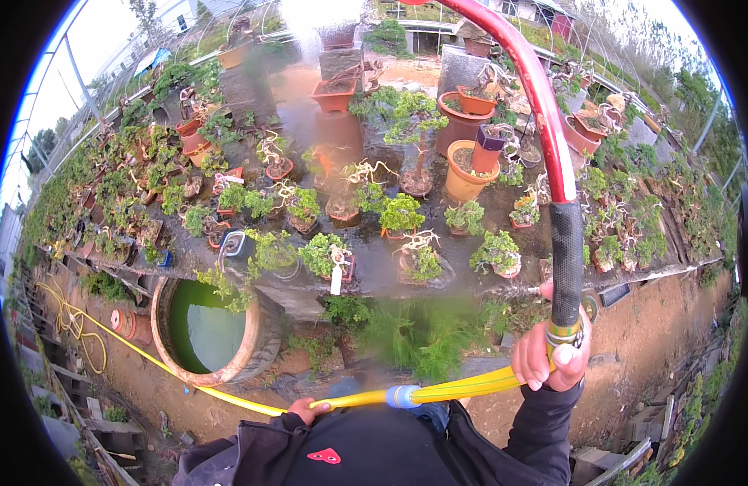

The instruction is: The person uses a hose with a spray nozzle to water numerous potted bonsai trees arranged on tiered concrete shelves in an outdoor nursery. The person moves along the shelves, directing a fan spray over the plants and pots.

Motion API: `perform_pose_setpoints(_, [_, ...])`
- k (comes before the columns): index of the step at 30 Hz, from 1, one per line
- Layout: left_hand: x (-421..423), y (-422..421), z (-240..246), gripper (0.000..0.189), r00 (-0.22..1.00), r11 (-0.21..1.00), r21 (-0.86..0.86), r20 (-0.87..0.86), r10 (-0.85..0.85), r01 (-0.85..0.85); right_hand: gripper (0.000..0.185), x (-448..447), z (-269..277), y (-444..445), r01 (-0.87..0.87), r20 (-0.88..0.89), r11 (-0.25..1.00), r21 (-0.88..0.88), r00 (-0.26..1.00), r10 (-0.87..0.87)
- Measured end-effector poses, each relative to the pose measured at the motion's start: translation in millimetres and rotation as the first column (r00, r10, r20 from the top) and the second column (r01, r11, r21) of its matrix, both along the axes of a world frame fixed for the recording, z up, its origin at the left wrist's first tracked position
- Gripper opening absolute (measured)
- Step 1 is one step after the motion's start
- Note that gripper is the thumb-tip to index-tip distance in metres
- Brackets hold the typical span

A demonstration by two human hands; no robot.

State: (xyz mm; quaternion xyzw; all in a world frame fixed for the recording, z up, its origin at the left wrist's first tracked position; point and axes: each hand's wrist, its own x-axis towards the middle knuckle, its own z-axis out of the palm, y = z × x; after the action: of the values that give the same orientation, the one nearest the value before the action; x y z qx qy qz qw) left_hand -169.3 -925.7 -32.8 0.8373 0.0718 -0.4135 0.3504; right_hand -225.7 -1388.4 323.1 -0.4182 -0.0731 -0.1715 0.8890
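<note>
My right hand (551, 359) grips the lower end of a red watering wand (547, 115), just under its black textured sleeve (566, 261). The wand rises past the bench and curves left over the top of the view; its outlet is out of sight. A yellow garden hose (471, 385) joins the wand at my right hand, with a pale blue coupling (402, 397) along it. My left hand (308, 410) holds the same hose near my waist. Beyond my hands, a dark bench (374, 267) carries several potted bonsai, among them one with a white tag (336, 279).
A round vat (252, 340) of green water stands at the bench's front left. The hose runs past it to loose coils (76, 322) on the dirt path. Stacked terracotta pots (468, 173) stand farther back. Concrete blocks (644, 425) lie lower right. Blurred patches hide parts of the middle.
</note>
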Motion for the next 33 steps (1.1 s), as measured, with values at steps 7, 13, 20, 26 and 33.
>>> perform_pose_setpoints(7, [-82, -163, -12, 0.058, 0.993, 0.999, 0.031, 0.117, 0.006, -0.009, 0.076, -15, -3, -136, -0.137, 0.094, 0.983, -0.126, 0.984, 0.149])
perform_pose_setpoints(13, [-150, -247, -19, 0.043, 0.989, 0.955, -0.265, -0.028, -0.143, 0.131, 0.075, -45, 14, -219, -0.115, 0.114, 0.974, -0.194, 0.984, 0.139])
perform_pose_setpoints(20, [-193, -263, -55, 0.031, 1.000, 0.929, -0.369, -0.010, -0.023, 0.018, 0.078, -81, 14, -253, -0.065, 0.082, 0.993, -0.101, 0.994, 0.073])
perform_pose_setpoints(26, [-188, -269, -7, 0.041, 0.988, 0.955, -0.257, -0.054, 0.141, -0.151, 0.077, -105, -1, -263, -0.026, 0.112, 0.997, -0.075, 0.993, 0.034])
perform_pose_setpoints(33, [-182, -285, 12, 0.045, 0.994, 0.960, -0.271, 0.062, 0.093, -0.073, 0.073, -134, -9, -275, 0.190, 0.054, 0.977, -0.101, 0.981, -0.185])
